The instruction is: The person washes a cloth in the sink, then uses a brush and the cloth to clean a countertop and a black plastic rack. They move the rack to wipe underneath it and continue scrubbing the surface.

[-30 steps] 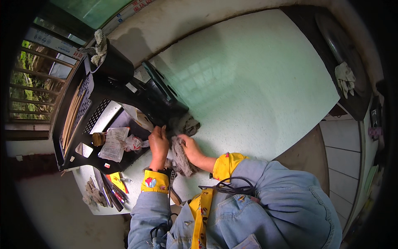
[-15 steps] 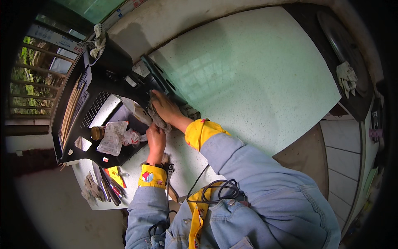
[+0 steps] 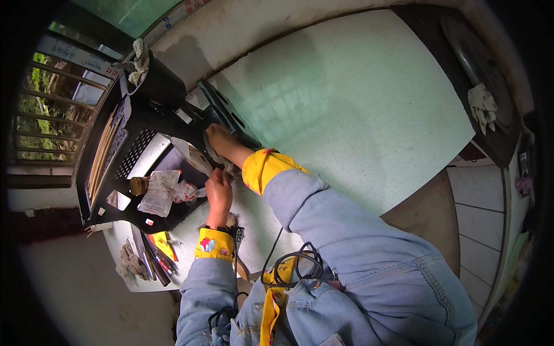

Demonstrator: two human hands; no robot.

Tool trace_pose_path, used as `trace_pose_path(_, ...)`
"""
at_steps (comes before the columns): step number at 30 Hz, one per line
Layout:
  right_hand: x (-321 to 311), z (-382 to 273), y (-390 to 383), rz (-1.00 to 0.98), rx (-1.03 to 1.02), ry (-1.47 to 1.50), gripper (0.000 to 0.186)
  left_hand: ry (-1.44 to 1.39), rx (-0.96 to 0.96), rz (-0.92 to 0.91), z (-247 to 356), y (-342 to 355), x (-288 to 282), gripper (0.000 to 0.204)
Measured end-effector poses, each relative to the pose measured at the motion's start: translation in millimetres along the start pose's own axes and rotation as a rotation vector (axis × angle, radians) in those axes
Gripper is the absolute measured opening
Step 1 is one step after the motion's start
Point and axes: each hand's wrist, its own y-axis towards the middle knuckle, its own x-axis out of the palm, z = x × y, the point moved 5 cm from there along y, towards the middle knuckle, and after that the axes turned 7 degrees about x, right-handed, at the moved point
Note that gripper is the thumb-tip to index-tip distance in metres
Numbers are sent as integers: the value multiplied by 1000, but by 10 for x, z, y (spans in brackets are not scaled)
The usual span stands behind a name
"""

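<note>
A grey rag (image 3: 214,153) is bunched under my right hand (image 3: 222,140), which presses it against the right side of a black plastic rack (image 3: 130,115). My left hand (image 3: 219,193) is closed at the rack's near right edge, beside the rag's lower end. Its fingertips are hidden, so what they grip does not show. In the rack lie a crumpled plastic packet (image 3: 161,193) with a printed label, a brown-lidded jar (image 3: 138,185) and several chopsticks (image 3: 103,153).
The rack stands on a pale speckled tabletop (image 3: 346,115). Knives (image 3: 149,256), a yellow packet (image 3: 163,244) and a crumpled glove (image 3: 131,260) lie at the near left. A black bin (image 3: 158,81) is behind the rack. A white glove (image 3: 482,108) rests at far right.
My right hand has moved slightly left and away from me along the rack's side with the rag. The left hand has shifted only a little. The rack appears slightly further right in view.
</note>
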Motion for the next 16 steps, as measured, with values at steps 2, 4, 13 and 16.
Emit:
trace_pose_path(2, 8, 49, 14, 4, 103, 181, 29, -35, 8, 4, 27, -11, -16, 16)
trace_pose_path(4, -12, 115, -43, 6, 183, 371, 34, -41, -10, -11, 28, -11, -8, 13)
trace_pose_path(13, -171, -32, -202, -164, 304, 299, 40, 16, 25, 34, -13, -31, 19, 12)
trace_pose_path(16, -352, -163, -429, -220, 320, 219, 45, 6, 5, 29, -161, -36, 58, 14)
